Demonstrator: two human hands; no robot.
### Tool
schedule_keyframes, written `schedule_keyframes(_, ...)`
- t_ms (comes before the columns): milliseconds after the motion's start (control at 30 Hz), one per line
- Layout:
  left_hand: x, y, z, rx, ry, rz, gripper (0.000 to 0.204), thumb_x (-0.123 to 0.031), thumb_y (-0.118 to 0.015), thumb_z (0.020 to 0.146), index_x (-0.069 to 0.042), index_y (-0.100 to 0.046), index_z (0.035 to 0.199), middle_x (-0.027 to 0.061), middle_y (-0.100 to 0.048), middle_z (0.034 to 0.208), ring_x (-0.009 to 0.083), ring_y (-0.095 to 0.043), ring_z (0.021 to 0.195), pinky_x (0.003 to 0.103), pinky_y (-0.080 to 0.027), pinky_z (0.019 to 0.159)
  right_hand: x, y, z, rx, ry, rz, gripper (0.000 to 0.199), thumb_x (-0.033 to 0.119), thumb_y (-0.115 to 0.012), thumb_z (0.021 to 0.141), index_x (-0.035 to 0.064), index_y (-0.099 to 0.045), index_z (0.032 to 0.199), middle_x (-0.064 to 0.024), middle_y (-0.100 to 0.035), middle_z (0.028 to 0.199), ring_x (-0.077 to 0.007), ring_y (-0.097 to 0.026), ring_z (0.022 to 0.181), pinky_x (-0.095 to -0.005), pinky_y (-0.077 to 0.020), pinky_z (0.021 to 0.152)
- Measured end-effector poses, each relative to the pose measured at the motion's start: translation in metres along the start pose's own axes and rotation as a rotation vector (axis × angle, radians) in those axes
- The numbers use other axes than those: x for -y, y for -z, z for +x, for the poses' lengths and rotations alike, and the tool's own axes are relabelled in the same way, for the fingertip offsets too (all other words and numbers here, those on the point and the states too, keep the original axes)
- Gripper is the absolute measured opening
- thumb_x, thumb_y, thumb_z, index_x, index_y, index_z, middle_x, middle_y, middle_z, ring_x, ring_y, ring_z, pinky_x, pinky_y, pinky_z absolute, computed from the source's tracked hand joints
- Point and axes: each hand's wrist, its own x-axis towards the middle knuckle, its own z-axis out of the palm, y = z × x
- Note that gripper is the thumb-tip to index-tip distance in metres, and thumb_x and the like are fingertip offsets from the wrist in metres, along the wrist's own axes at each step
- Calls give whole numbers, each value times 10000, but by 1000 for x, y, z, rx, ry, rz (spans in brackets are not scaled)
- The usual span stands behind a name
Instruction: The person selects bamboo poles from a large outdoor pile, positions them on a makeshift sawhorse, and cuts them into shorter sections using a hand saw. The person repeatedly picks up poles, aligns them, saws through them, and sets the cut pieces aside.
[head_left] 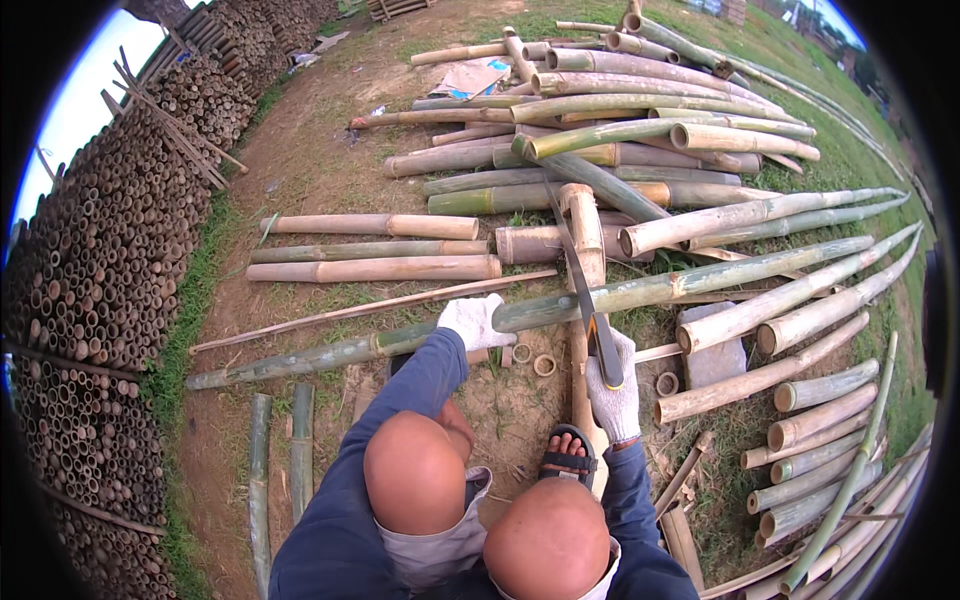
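Observation:
A long green bamboo pole (410, 338) lies slantwise in front of me, across a thick pale bamboo log (583, 230). In a white glove, my left hand (470, 322) is closed around the pole, left of the log. My right hand (613, 390), also gloved, grips a handsaw by its black-and-orange handle (605, 352). The long, slightly curved saw blade (570, 245) points away from me and passes over the pole beside the log. Whether its teeth touch the pole I cannot tell.
Several cut bamboo poles (640, 105) are heaped at the far side, with more at the right (820, 420). Stacked bamboo pieces (110, 240) form a wall on the left. Small bamboo rings (544, 365) and a grey stone block (712, 350) lie near my sandalled foot (567, 455).

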Motion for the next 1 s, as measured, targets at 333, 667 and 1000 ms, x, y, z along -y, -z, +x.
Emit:
schedule_keyframes(333, 11, 5, 7, 58, -71, 16, 643, -613, -796, 896, -72, -705, 1231, 241, -796, 1098, 449, -773, 1047, 550, -587, 957, 23, 97, -176, 244, -317, -171, 401, -38, -656, 907, -42, -652, 1308, -188, -670, 1196, -299, -678, 1089, -421, -551, 961)
schedule_keyframes(667, 4, -3, 3, 40, 51, 11, 823, -752, -806, 826, -111, -675, 1327, 215, -802, 1223, 412, -782, 1133, 534, -596, 995, -11, 6, -28, 37, 0, 65, 521, -5, -683, 1003, 12, -550, 1506, -191, -630, 1407, -344, -656, 1302, -423, -503, 1148)
schedule_keyframes(1000, 3, -6, -2, 12, 56, 1, 769, -725, -806, 833, -117, -697, 1290, 203, -805, 1219, 399, -782, 1142, 532, -592, 1012, -29, -5, -49, -55, 120, -84, 525, 9, -693, 1001, 15, -555, 1507, -206, -641, 1392, -367, -684, 1271, -453, -541, 1101)
